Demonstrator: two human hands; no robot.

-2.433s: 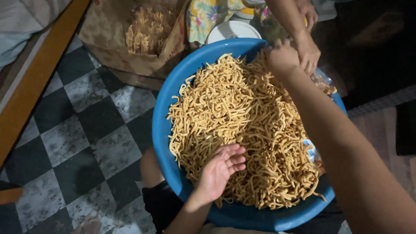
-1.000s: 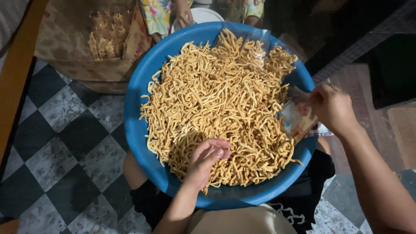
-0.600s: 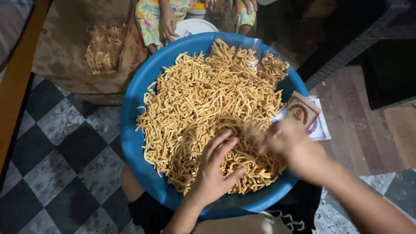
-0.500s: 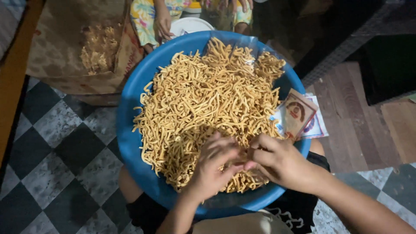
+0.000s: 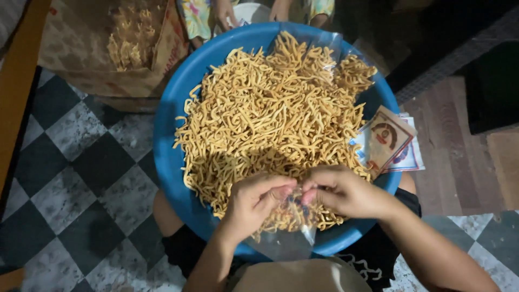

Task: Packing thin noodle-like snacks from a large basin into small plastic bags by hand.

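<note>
Presently both hands meet over the near rim of the blue basin (image 5: 165, 162), knuckles up, forearms entering from the bottom edge. Left hand (image 5: 254, 203) is curled, thumb and forefinger pinched on the mouth of a small clear plastic bag (image 5: 289, 238). Right hand (image 5: 340, 192) mirrors it, fingertips pinched on the opposite edge of the same bag, so the bag hangs between them, just above the heap of fried yellow snack sticks (image 5: 270, 113). Bag contents: some sticks, quantity hard to make out through the glare. A stack of printed labels (image 5: 386, 140) leans against the basin's right rim. Cardboard box (image 5: 108, 48) at top left holds more sticks. Another person's hands (image 5: 224, 13) are cut off by the top edge.
</note>
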